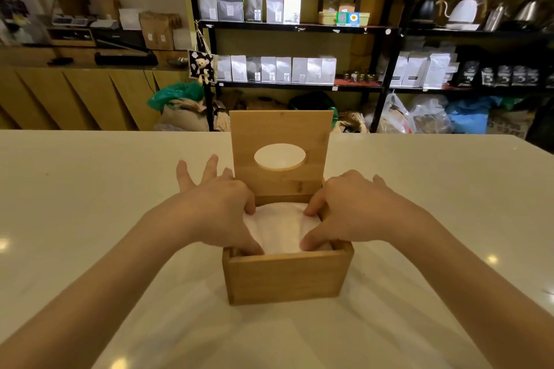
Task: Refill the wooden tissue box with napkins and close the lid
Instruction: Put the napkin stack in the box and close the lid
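Your wooden tissue box [286,277] sits on the pale counter [90,219], about midway between its left and right edges and closer to the near edge than to the far one. Its lid [280,129] stands upright at the back of the box, hinged open, with the oval opening [279,157] facing you.

Inside the box lies a stack of white napkins [280,229], filling the compartment almost to the rim.

Your left hand [218,207] reaches in from the left side of the box. The thumb and forefinger press down on the left edge of the napkins, one near the back corner and one near the front corner, while the other fingers [209,169] are spread apart and point toward the far edge of the counter, outside the box.

Your right hand [349,210] mirrors it on the right side: thumb and forefinger are parted and push down on the right edge of the napkins, at the back and front corners. The remaining fingers curl over the right wall of the box. Neither hand is clamped on anything; both are pressing with parted fingers.

Beyond the far edge of the counter stand black shelves [299,27] loaded with bags and kettles.
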A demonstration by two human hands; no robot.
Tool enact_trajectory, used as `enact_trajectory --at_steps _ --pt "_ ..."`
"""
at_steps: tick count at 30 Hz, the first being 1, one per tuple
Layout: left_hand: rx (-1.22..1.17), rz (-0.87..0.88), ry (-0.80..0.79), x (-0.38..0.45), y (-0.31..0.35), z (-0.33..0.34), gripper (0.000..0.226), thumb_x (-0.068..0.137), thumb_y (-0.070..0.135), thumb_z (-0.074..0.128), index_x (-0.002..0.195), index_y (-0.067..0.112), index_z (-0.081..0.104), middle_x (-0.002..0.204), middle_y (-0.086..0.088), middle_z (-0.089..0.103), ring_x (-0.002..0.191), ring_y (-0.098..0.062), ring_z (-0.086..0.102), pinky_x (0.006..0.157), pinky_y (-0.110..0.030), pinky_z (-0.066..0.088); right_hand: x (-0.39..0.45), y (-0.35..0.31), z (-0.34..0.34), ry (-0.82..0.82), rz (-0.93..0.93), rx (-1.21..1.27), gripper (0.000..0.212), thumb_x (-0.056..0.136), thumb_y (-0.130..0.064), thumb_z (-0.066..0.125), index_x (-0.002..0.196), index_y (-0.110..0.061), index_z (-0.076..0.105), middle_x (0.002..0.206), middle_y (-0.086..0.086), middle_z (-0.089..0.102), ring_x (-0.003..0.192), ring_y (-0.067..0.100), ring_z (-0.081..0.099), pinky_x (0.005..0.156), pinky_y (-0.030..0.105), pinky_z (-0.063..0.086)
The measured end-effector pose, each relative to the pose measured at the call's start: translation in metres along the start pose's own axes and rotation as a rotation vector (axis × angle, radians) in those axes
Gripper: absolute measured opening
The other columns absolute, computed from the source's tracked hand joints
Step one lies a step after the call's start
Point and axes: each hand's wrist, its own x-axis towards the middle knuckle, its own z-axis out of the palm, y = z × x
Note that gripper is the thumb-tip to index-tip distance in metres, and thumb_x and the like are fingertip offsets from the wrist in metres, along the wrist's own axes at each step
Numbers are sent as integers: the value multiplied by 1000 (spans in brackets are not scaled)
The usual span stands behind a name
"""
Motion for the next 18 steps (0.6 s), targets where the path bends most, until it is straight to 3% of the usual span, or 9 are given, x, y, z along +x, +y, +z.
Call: enact_trajectory --at_steps 3,5,6,8,9,11,14,16,18 --pt "-72 27 -27 -6 -3 -5 64 65 62 63 122 38 48 151 1 26 142 -28 -9 108 -61 -7 0 3 -5 -1 -35 38 47 69 -56 67 109 -32 64 103 -9 55 108 19 39 102 50 27" --pt "-258 73 49 -11 -7 -12 56 66 56 66 117 38 53 134 12 45 134 -15 19 109 -45 17 -1 5 -10 71 -88 169 40 71 -53 66 105 -33 66 100 -10 56 104 16 44 99 44 35" --pt "-383 99 122 -14 -7 -17 47 67 51 68 111 38 58 118 19 50 119 -7 30 99 -30 28 -3 6 -13 128 -113 266 34 71 -50 67 100 -32 68 101 -10 59 103 14 48 94 38 40" --pt "-560 141 291 -21 -9 -27 31 67 45 70 97 38 65 99 25 50 102 -1 36 81 -20 33 -6 7 -20 257 -161 418 27 72 -46 67 93 -29 71 104 -10 63 100 10 53 80 25 44" --pt "-580 150 362 -24 -11 -31 28 67 44 70 94 37 66 101 23 51 103 -3 39 82 -22 34 -7 8 -23 333 -183 441 25 73 -44 67 90 -27 72 105 -10 63 100 8 52 75 21 43" --pt "-560 142 504 -28 -13 -35 25 68 44 69 92 38 66 115 17 52 121 -9 38 98 -37 33 -7 9 -26 515 -199 432 20 76 -41 66 80 -22 70 103 -9 60 101 5 46 76 22 34" --pt "-550 134 674 -31 -11 -38 10 68 43 69 76 43 62 141 9 44 139 -14 19 112 -48 12 -1 7 -21 894 -244 407 16 79 -33 65 71 -20 58 98 -5 62 100 5 40 85 23 28" --pt "-529 177 807 -27 -9 -33 9 70 37 70 72 40 62 140 5 45 139 -14 21 112 -45 12 5 7 -17 1032 -291 326 15 75 -30 64 85 -20 60 98 0 64 100 9 43 86 29 37" --pt "-448 261 984 -21 -9 -27 11 71 27 71 81 28 65 131 -3 55 133 -20 35 110 -47 23 10 8 -11 949 -295 310 43 75 -30 66 115 -19 54 114 2 60 111 16 44 94 37 40"
